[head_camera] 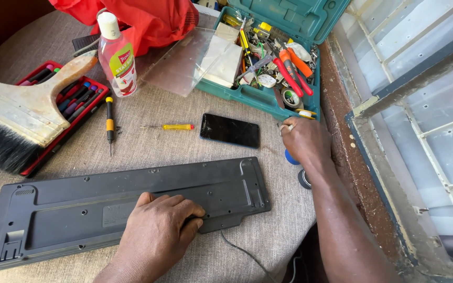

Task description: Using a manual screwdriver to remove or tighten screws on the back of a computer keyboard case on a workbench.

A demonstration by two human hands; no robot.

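Both hands work over a coarse beige woven cloth (148, 144) that covers the table. The left hand (155, 233) lies flat, palm down, on the long black plastic keyboard (79, 209), which is turned with its back side up; the fingers are together and press on the near edge of it, not clamped around anything. A thin dark cable (245, 252) goes out from the keyboard's near edge, just beside this hand.

The right hand (304, 141) is beyond the keyboard's right end, well apart from the left one. Its fingers are curled at the front rim of the open teal plastic toolbox (247, 94), but I cannot tell if they grip something. A small blue round object (289, 158) shows partly under this hand.

Beyond the keyboard's far edge, a black smartphone with glossy glass (230, 130) lies flat. To the left of the phone are a thin yellow-handled screwdriver (171, 127) and a black and yellow screwdriver (110, 124). Farther left is a red tray of small screwdrivers (77, 99), and a wide wooden brush with black bristles (14, 123) lies across it. A clear plastic bottle with white cap (116, 55) stands upright behind them.
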